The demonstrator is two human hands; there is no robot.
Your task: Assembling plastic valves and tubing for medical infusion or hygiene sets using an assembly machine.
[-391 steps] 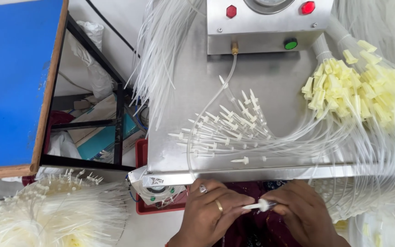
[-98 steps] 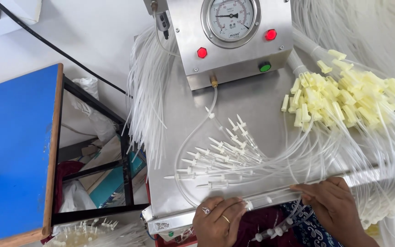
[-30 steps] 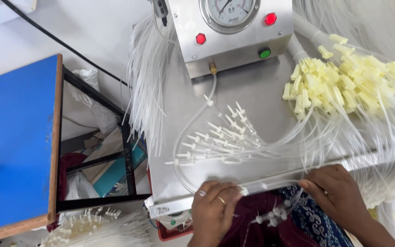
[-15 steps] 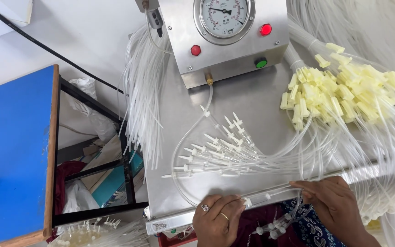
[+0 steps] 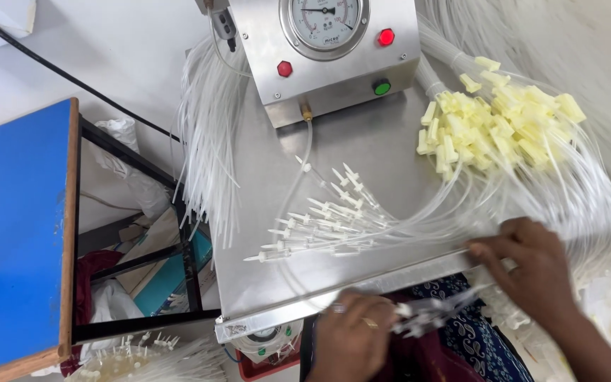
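My left hand (image 5: 353,336) sits just below the front edge of the steel table (image 5: 263,283), fingers curled around the white ends of a small bunch of clear tubes (image 5: 426,317). My right hand (image 5: 532,265) rests on the table's front right edge, pinching clear tubing that runs across the top. A fan of clear tubes with white connector tips (image 5: 319,219) lies in the middle of the table. A pile of pale yellow caps (image 5: 496,127) on tube ends lies at the right.
A steel box with a pressure gauge (image 5: 323,18), two red buttons and a green one stands at the back. Bundles of clear tubing (image 5: 210,141) hang off the left edge. A blue table (image 5: 15,233) is at the left, with more tube bundles (image 5: 143,357) below.
My left hand has dropped below the table edge with the tube ends. My right hand has slid right along the front edge. The view has shifted slightly.
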